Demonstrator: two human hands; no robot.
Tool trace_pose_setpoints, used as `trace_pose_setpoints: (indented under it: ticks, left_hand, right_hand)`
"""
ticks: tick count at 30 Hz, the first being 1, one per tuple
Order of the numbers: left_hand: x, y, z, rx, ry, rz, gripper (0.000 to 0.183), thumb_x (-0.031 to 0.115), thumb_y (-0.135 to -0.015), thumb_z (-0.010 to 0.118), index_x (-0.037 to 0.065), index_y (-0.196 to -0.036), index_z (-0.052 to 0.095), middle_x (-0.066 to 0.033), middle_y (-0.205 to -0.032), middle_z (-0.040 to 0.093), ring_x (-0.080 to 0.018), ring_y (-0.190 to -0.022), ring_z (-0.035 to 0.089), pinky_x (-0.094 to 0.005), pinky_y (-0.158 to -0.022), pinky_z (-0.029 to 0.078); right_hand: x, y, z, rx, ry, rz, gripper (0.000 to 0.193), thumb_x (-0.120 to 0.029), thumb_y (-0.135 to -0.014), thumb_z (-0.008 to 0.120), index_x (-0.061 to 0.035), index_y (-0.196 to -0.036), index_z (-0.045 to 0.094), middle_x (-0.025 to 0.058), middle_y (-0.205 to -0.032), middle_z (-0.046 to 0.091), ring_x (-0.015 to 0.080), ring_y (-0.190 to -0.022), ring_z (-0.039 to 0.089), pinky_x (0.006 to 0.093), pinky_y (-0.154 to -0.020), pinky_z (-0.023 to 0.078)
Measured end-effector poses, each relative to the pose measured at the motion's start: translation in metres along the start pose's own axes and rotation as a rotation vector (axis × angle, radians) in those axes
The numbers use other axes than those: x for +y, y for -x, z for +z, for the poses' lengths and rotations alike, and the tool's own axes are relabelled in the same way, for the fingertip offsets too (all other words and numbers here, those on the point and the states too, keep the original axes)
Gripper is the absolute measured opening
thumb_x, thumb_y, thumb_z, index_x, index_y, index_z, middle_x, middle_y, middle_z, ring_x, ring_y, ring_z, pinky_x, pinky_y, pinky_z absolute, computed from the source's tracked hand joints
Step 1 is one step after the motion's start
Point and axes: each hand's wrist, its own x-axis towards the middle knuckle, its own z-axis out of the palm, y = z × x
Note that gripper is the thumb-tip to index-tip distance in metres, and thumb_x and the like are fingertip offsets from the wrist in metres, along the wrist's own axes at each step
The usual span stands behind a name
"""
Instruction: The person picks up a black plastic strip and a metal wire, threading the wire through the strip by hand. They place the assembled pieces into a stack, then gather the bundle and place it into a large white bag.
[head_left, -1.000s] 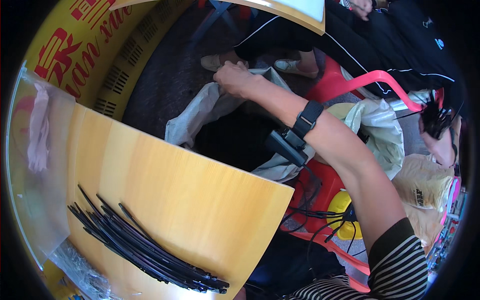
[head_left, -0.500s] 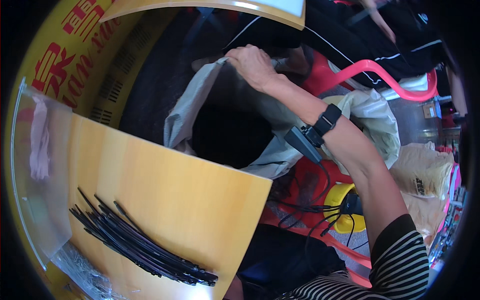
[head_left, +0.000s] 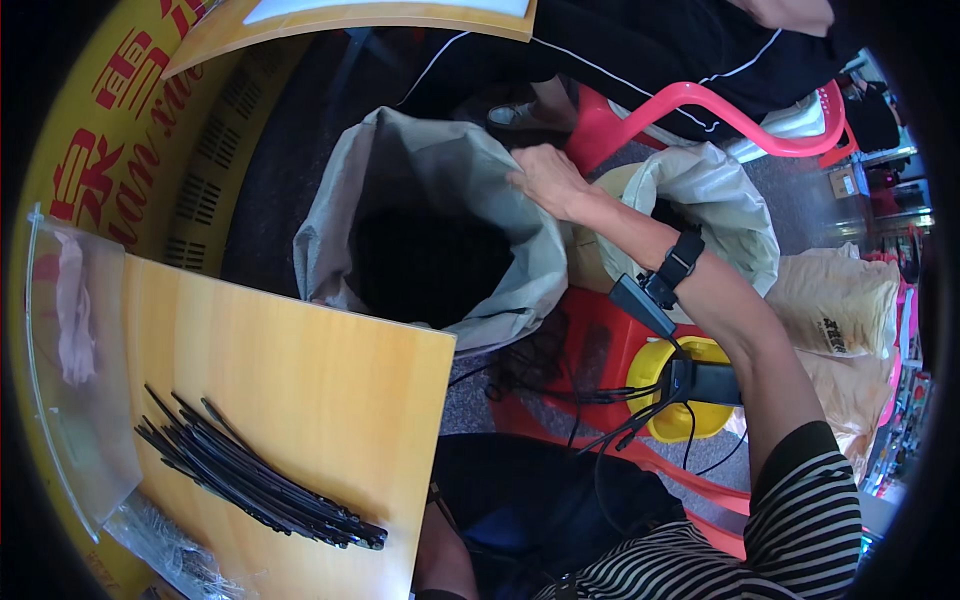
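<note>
My right hand [head_left: 548, 182] is closed around the right rim of a large grey-white woven sack [head_left: 530, 265]. The sack stands upright with its mouth spread wide, and its inside is a dark mass I cannot make out. A wrist strap with a small black device [head_left: 645, 305] is on my right arm. At the lower edge my left forearm [head_left: 443, 555] shows beside the table; the hand itself is hidden. On the wooden tabletop [head_left: 330, 380], left of that arm, lies a loose bundle of thin black strips [head_left: 265, 480].
A second pale woven sack [head_left: 750, 215] stands right of the first, near a red chair [head_left: 740, 115]. Black cables run to a yellow stool or basin [head_left: 690, 425]. A clear plastic panel [head_left: 85, 350] edges the table's left. Another person's dark-clothed legs [head_left: 600, 45] are at the far side.
My right hand has gone from the sack's far rim to its right rim, and the mouth looks rounder and wider. The view has shifted, and more of my left forearm shows.
</note>
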Motion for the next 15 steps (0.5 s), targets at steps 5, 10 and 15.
trace_pose_setpoints:
  ticks: [5, 10, 15]
  left_hand:
    - [-0.004, 0.009, 0.006, -0.011, 0.003, -0.029, 0.053, 0.045, -0.084, 0.057, 0.000, -0.112, 0.056, -0.0165, -0.090, 0.060, -0.0225, -0.078, 0.064, -0.0320, -0.066, 0.052]
    - [-0.004, 0.024, 0.002, 0.011, 0.025, -0.054, 0.054, 0.046, -0.083, 0.057, 0.000, -0.111, 0.056, -0.0165, -0.090, 0.060, -0.0223, -0.077, 0.064, -0.0316, -0.066, 0.052]
    - [-0.012, 0.060, -0.008, 0.092, 0.064, -0.088, 0.055, 0.047, -0.083, 0.057, 0.000, -0.111, 0.056, -0.0164, -0.089, 0.061, -0.0221, -0.077, 0.064, -0.0311, -0.065, 0.052]
  right_hand:
    - [-0.001, 0.004, 0.004, 0.234, 0.126, 0.059, 0.017, -0.011, -0.078, 0.054, -0.0012, -0.091, 0.061, 0.0253, -0.086, 0.061, 0.0417, -0.086, 0.059, 0.0482, -0.077, 0.047]
    - [0.001, 0.008, -0.001, 0.171, 0.029, 0.066, 0.036, -0.027, -0.079, 0.059, -0.0008, -0.103, 0.058, 0.0249, -0.095, 0.061, 0.0393, -0.093, 0.058, 0.0456, -0.081, 0.045]
    - [-0.005, 0.038, -0.013, -0.061, -0.031, 0.178, 0.091, -0.061, -0.069, 0.060, 0.0138, -0.116, 0.039, 0.0275, -0.098, 0.059, 0.0309, -0.077, 0.064, 0.0372, -0.070, 0.051]
